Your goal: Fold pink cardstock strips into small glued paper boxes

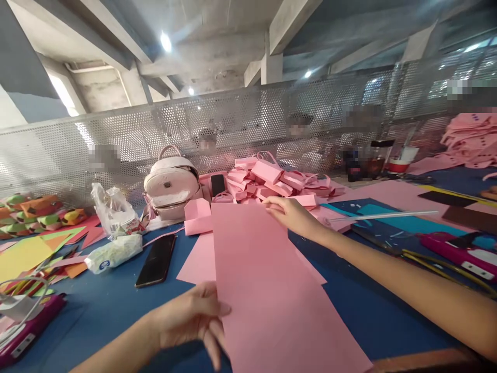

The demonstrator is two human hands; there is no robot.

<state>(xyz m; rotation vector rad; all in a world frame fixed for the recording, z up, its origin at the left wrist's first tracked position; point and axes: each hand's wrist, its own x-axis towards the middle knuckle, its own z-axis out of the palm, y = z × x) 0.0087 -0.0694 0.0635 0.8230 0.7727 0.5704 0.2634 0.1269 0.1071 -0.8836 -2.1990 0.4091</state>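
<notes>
pink sheet lies lengthwise on the blue surface | left hand pinches its near left edge | right hand grips the far top edge | best: hold both ends taut, edges square | folded pink pieces just beyond

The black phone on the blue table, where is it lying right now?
In the head view the black phone lies flat on the blue table, left of the pink sheet, between the wrapped tissue pack and the sheet, in front of the pale backpack.
</notes>
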